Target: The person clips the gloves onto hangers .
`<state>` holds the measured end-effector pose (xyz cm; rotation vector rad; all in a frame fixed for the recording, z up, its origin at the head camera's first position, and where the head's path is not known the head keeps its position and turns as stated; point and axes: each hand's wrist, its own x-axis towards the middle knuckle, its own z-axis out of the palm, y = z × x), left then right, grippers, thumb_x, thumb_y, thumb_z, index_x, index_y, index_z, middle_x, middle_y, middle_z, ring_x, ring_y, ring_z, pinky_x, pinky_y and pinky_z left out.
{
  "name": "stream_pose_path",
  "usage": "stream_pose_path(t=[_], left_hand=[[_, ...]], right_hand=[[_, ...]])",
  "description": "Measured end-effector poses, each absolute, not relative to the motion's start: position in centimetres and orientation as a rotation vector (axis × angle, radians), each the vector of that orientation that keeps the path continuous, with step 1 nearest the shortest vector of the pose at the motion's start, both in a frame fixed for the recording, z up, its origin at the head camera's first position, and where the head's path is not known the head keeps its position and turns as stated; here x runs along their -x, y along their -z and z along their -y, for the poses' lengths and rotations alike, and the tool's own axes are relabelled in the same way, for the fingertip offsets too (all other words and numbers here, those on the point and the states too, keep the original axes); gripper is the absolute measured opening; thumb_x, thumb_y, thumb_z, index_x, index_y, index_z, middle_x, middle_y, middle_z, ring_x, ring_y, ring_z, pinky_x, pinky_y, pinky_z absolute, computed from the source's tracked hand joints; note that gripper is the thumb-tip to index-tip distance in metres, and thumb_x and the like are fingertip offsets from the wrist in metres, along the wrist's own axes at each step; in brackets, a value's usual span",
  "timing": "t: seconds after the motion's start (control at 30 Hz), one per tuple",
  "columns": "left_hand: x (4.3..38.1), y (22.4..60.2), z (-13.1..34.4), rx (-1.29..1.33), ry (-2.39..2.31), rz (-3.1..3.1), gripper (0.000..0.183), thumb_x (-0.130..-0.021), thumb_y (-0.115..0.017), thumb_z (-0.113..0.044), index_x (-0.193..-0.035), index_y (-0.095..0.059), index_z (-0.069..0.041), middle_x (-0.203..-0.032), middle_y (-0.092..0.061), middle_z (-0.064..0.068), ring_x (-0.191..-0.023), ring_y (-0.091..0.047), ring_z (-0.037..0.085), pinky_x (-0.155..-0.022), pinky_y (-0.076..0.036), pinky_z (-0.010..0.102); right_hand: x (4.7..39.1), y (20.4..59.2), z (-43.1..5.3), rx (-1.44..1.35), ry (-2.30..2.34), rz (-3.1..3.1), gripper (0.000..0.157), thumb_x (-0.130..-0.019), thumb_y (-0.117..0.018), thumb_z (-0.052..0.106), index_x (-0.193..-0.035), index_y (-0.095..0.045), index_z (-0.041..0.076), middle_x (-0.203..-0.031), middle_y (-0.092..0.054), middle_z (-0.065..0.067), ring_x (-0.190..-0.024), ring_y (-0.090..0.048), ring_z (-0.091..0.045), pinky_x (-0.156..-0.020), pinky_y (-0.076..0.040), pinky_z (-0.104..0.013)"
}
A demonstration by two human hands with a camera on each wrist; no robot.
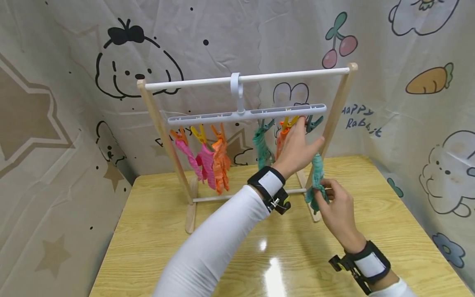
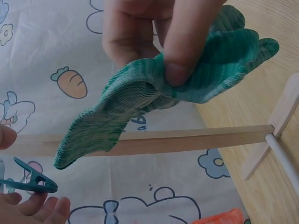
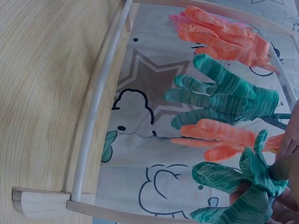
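A small green knit glove (image 1: 318,171) hangs upright in my right hand (image 1: 337,210), its cuff upward. Thumb and fingers pinch it around the middle, as the left wrist view shows. Just above the cuff, my left hand (image 1: 297,150) reaches up to the hanger bar (image 1: 246,114). Its fingers touch a dark green clip (image 2: 35,182) at the bar's right end, while the thumb stays apart from the clip. An orange glove (image 3: 215,135) hangs next to the left hand, partly hidden behind it in the head view.
A wooden rack (image 1: 334,107) with a white top rod (image 1: 293,75) carries the hanger. Another green glove (image 1: 262,144), an orange glove (image 1: 221,167) and two pink gloves (image 1: 208,165) hang from clips. The rack stands on a wooden table (image 1: 156,231) before a printed curtain.
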<state>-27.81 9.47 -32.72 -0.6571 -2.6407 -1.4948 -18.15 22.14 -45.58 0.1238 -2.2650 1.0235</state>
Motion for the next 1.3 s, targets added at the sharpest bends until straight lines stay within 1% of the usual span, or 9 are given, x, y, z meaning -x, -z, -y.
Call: stream_pose_path(t=[0.1,0.27,0.47,0.57,0.67,0.9,1.1,1.23,1.3], left_hand=[[27.7,32.8,-9.6,0.632,1.445,2.641,0.064,-0.099,-0.063,-0.034,-0.154,-0.036,-0.016,-0.153,-0.050,0.005,-0.140,-0.050,0.019,-0.109,-0.048,0.038],[27.4,32.7,-9.7,0.559,1.342,2.659,0.060,-0.098,-0.064,-0.041,-0.149,-0.046,-0.014,-0.145,-0.058,0.002,-0.131,-0.057,0.018,-0.103,-0.051,0.034],[27.1,32.8,-9.7,0.509,1.270,2.598,0.051,-0.094,-0.069,-0.047,-0.134,-0.061,-0.015,-0.126,-0.070,-0.001,-0.104,-0.068,0.014,-0.081,-0.054,0.024],[27.0,32.9,-9.7,0.504,1.266,2.572,0.045,-0.092,-0.072,-0.047,-0.123,-0.065,-0.016,-0.115,-0.072,-0.002,-0.090,-0.066,0.010,-0.071,-0.049,0.018],[26.8,33.0,-9.8,0.484,1.245,2.561,0.041,-0.090,-0.074,-0.048,-0.114,-0.067,-0.017,-0.108,-0.072,-0.004,-0.082,-0.063,0.007,-0.065,-0.044,0.016],[26.5,33.1,-9.9,0.447,1.134,2.538,0.035,-0.087,-0.075,-0.052,-0.097,-0.068,-0.019,-0.095,-0.073,-0.007,-0.072,-0.059,0.005,-0.061,-0.039,0.018],[26.4,33.5,-9.7,0.521,1.033,2.471,0.028,-0.090,-0.075,-0.044,-0.085,-0.066,-0.017,-0.080,-0.070,-0.006,-0.060,-0.052,0.006,-0.053,-0.033,0.016],[26.5,33.6,-9.5,0.594,0.997,2.441,0.032,-0.093,-0.072,-0.041,-0.078,-0.061,-0.015,-0.067,-0.056,-0.005,-0.055,-0.047,0.007,-0.049,-0.029,0.015],[26.6,33.5,-9.5,0.620,1.014,2.442,0.031,-0.095,-0.070,-0.039,-0.080,-0.061,-0.014,-0.064,-0.047,-0.005,-0.054,-0.043,0.007,-0.048,-0.026,0.016]], right_hand=[[18.1,45.6,-22.2,-0.121,-1.021,2.265,0.020,-0.088,-0.071,-0.002,-0.107,-0.066,-0.003,-0.096,-0.072,-0.018,-0.074,-0.069,-0.020,-0.069,-0.044,0.000],[18.0,45.6,-22.2,-0.129,-1.032,2.247,0.021,-0.087,-0.071,-0.003,-0.107,-0.066,-0.003,-0.096,-0.072,-0.018,-0.075,-0.067,-0.007,-0.069,-0.045,0.000],[17.9,45.5,-22.1,-0.141,-1.049,2.228,0.021,-0.087,-0.071,-0.005,-0.107,-0.066,-0.003,-0.096,-0.072,-0.018,-0.079,-0.058,0.012,-0.069,-0.045,0.000],[17.9,45.4,-22.0,-0.150,-1.048,2.221,0.021,-0.086,-0.072,-0.006,-0.107,-0.066,-0.004,-0.096,-0.072,-0.018,-0.081,-0.056,0.015,-0.069,-0.045,0.000],[17.8,45.5,-22.0,-0.155,-1.048,2.215,0.021,-0.086,-0.072,-0.006,-0.106,-0.066,-0.004,-0.095,-0.071,-0.018,-0.081,-0.055,0.016,-0.070,-0.046,-0.001],[17.6,45.7,-21.8,-0.150,-1.064,2.214,0.020,-0.085,-0.072,-0.006,-0.105,-0.066,-0.004,-0.094,-0.072,-0.017,-0.080,-0.056,0.016,-0.069,-0.046,-0.001],[17.4,45.9,-21.7,-0.151,-1.069,2.227,0.020,-0.086,-0.073,-0.006,-0.105,-0.066,-0.003,-0.095,-0.072,-0.018,-0.081,-0.056,0.017,-0.071,-0.046,-0.001],[17.3,45.9,-21.6,-0.161,-1.070,2.225,0.021,-0.085,-0.073,-0.006,-0.105,-0.066,-0.003,-0.095,-0.072,-0.018,-0.081,-0.056,0.017,-0.071,-0.047,-0.002],[17.3,46.0,-21.5,-0.166,-1.070,2.220,0.021,-0.085,-0.073,-0.006,-0.105,-0.066,-0.003,-0.095,-0.072,-0.018,-0.082,-0.056,0.017,-0.071,-0.047,-0.002]])
